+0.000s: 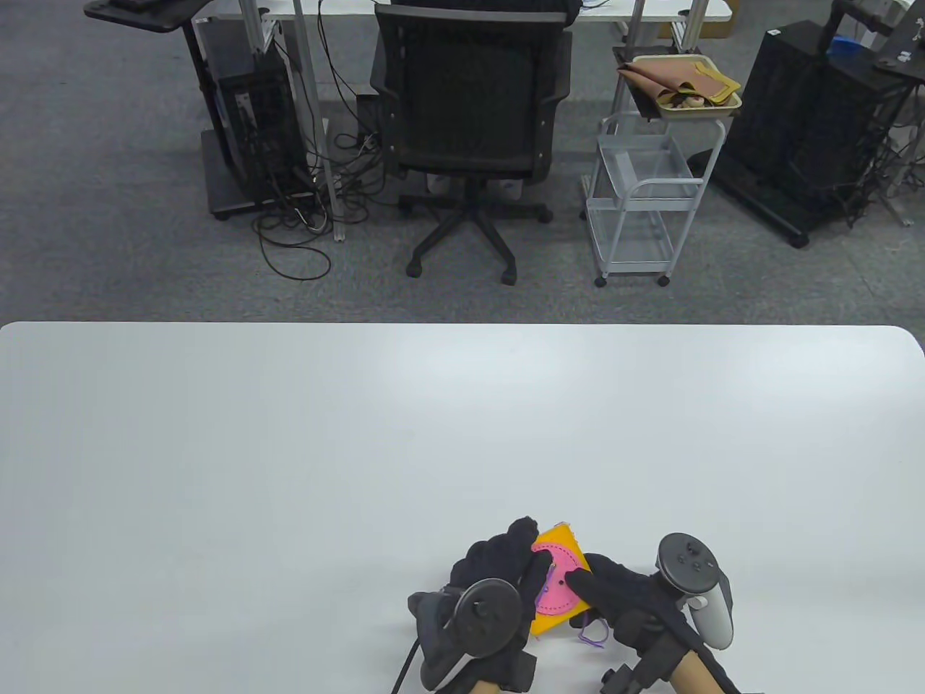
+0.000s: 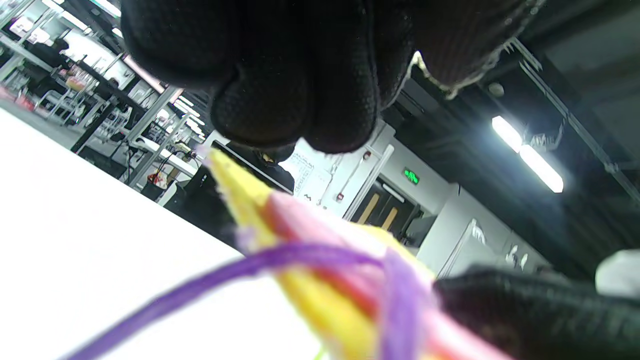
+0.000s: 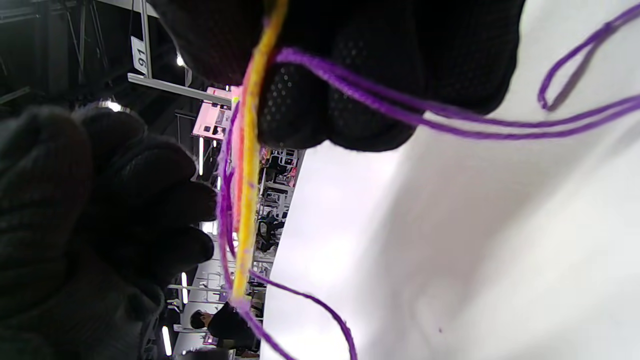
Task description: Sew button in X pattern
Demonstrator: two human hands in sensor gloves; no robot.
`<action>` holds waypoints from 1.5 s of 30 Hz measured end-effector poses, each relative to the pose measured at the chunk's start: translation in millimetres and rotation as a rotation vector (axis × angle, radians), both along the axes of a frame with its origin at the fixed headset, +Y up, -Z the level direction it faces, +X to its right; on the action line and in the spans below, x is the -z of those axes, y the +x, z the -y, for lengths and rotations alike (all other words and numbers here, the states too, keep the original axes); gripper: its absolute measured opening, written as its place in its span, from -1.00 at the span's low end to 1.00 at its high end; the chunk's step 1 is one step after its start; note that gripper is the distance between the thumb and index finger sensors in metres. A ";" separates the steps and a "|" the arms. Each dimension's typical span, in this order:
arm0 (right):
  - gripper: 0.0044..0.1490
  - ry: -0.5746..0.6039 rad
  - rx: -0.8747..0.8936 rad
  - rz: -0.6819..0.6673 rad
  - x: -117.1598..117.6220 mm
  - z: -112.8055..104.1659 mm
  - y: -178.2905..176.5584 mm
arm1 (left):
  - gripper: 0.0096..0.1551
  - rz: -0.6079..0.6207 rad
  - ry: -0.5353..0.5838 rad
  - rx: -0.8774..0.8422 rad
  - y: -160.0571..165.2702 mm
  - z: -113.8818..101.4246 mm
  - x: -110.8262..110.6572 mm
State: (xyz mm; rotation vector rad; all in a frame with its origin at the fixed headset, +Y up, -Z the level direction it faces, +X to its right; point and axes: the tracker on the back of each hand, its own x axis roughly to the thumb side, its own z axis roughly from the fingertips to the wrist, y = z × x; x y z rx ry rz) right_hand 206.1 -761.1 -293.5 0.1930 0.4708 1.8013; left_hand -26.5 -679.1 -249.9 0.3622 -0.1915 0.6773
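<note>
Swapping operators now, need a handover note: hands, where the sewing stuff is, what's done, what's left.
Left hand: grips the yellow felt piece at its left edge, lifted off the table.
Right hand: holds the piece's right side; fingertips on the pink patch.
Purple thread: runs through the felt, loose loops trailing onto the table near the right hand.
Done: some thread is through. Button and needle can't be made out.
Left: finish the X stitching, tie off.

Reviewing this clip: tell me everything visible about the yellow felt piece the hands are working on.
The yellow felt piece looks like soft, flat felt with a pink curved patch stitched on top. It is held off the white table near its front edge, the left hand gripping one side and the right hand the other. Purple thread runs through it and trails loose onto the table. No button can be made out.
</note>
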 end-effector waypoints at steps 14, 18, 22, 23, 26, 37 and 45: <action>-0.46 0.010 0.240 -0.075 -0.9 -26.0 15.9 | -0.46 0.206 -0.197 -0.551 -30.7 33.2 23.2; -0.46 -0.005 0.259 -0.101 -1.2 -25.0 14.6 | -0.42 0.301 -0.245 -0.529 -14.6 39.8 26.9; -0.46 -0.036 0.311 -0.132 -2.1 -24.4 11.8 | -0.40 0.387 -0.303 -0.556 -1.8 46.4 28.6; -0.46 -0.039 0.316 -0.136 -2.6 -24.7 11.3 | -0.40 0.409 -0.314 -0.570 1.0 47.8 28.9; -0.46 -0.039 0.309 -0.135 -2.7 -24.4 10.9 | -0.38 0.469 -0.342 -0.616 5.9 49.2 29.1; -0.46 -0.081 0.309 -0.137 -1.9 -19.1 9.0 | -0.37 0.442 -0.336 -0.552 13.4 51.9 27.1; -0.46 -0.087 0.295 -0.145 -2.1 -17.7 7.0 | -0.41 0.314 -0.179 -0.388 13.4 45.0 21.8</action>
